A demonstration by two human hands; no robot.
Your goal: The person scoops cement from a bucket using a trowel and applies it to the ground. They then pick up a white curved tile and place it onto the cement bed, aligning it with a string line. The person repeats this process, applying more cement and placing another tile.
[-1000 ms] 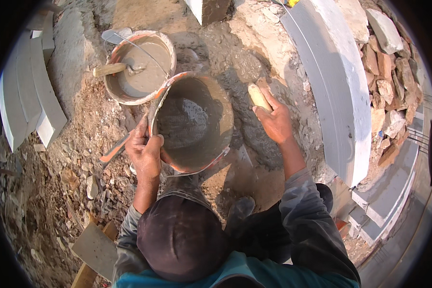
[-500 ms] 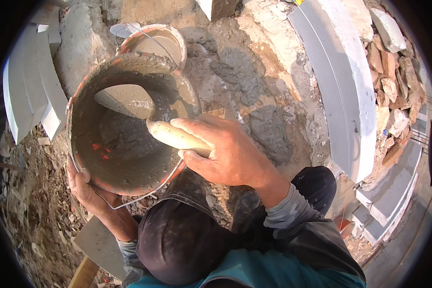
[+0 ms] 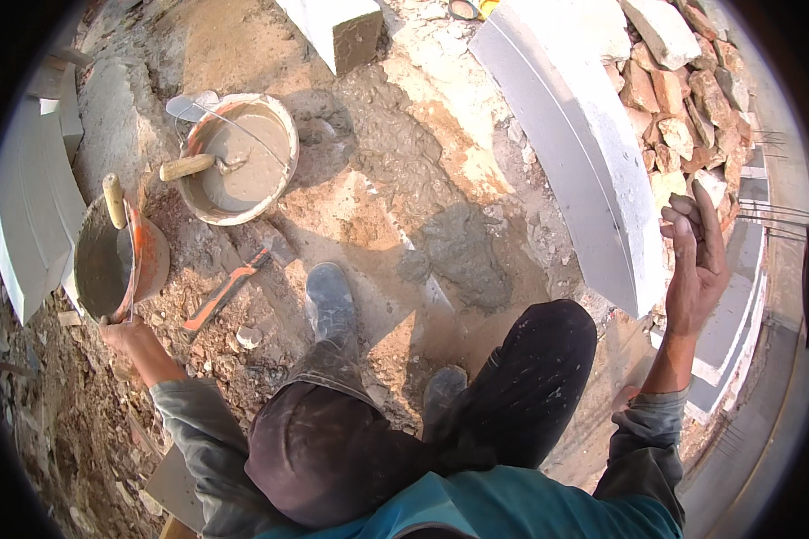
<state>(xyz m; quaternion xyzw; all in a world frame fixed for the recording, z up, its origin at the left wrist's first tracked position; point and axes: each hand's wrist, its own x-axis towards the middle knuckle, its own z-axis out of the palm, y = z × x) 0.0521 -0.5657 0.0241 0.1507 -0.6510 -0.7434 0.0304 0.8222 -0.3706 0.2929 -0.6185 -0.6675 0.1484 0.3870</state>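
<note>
My left hand (image 3: 128, 337) grips the near rim of an orange, mortar-coated bucket (image 3: 153, 263) at the left, with a wooden trowel handle (image 3: 114, 202) sticking up from it. My right hand (image 3: 692, 247) is raised at the right beside a long grey-white curb block (image 3: 584, 198), empty, its fingers loosely curled and apart. A second bucket (image 3: 247, 162) of thin grey mortar stands upper middle, a wooden-handled tool (image 3: 189, 166) resting across its edge. An orange-and-grey handled hammer (image 3: 216, 301) lies between the buckets and my boot (image 3: 328, 301). Wet mortar (image 3: 458, 251) is spread on the middle ground.
Pale concrete blocks lie at the left (image 3: 31, 216) and top (image 3: 328, 27). Broken stones (image 3: 674, 99) are piled upper right. Beyond them are more grey blocks (image 3: 719, 350) and thin rebar (image 3: 777, 225). A board (image 3: 175, 490) lies lower left.
The bucket has moved from the middle to the far left in my left hand. My right hand has let go of the trowel, now in that bucket, and moved right.
</note>
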